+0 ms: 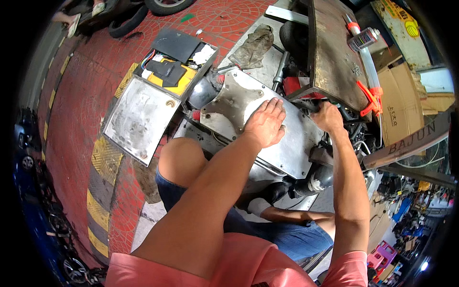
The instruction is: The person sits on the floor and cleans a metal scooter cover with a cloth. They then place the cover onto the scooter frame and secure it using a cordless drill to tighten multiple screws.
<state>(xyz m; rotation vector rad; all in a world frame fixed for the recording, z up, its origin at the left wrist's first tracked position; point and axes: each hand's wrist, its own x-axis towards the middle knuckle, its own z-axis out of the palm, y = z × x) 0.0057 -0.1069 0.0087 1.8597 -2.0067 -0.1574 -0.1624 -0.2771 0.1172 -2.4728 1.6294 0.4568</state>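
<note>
**Stained plate (290, 143) under a flat palm**

The plate lies in front of the seated person (248, 260), slanting across the view, its right end by a wooden board (339, 57). It is silvery metal, roughly oblong, with cut corners. Its right half is smooth and dull grey. To its left lies a smaller, smudged metal panel (138, 119).

The plate's left half carries a brownish-grey, roughly X-shaped patch (233, 105), darkest along its arms. The left hand (267, 122) rests on the plate beside it, fingers extended, grasping nothing. The right hand (327, 116) is curled near the plate's far right edge; whether it grips anything cannot be told.

Two red springs (196, 115) stand just beside the left edge. Small dark screws (261, 93) dot the plate's border.
</note>
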